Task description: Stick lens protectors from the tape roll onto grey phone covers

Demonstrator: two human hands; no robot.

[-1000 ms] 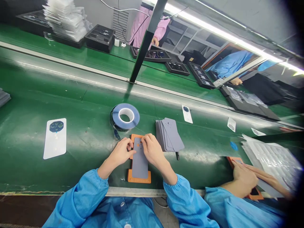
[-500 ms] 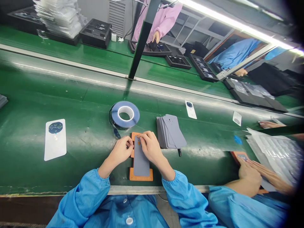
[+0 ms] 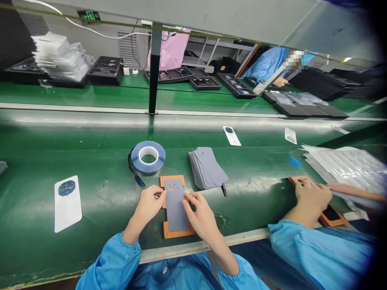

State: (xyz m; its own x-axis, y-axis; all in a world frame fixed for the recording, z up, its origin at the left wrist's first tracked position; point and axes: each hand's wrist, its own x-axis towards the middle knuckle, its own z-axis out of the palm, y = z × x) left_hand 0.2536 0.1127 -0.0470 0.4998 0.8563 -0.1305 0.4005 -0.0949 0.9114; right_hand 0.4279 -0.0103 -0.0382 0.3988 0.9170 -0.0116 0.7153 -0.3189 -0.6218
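A grey phone back panel (image 3: 176, 211) with camera holes at its top lies on an orange fixture (image 3: 178, 234) in front of me. My left hand (image 3: 152, 203), fingers curled, has its fingertips at the panel's upper left edge. At the right edge, the thumb and fingertips of my right hand (image 3: 201, 213) rest against the same panel. Both hands hold it from the sides. Behind the fixture stands a roll of blue film stickers (image 3: 137, 157), its loose end hanging with a dark camera-shaped piece. A stack of similar grey panels (image 3: 205, 169) sits to the right.
White phone-shaped cards lie at left (image 3: 68, 211) and further back (image 3: 232, 137). A co-worker's hand (image 3: 313, 197) works over another orange fixture (image 3: 334, 217) at right, near plastic trays (image 3: 347, 161). A black post (image 3: 154, 76) rises at the bench's back rail, before black trays (image 3: 105, 70).
My right hand has moved from the panel's top down to its right edge, uncovering the camera holes. My left hand has come to the left edge. The view has tilted and shifted.
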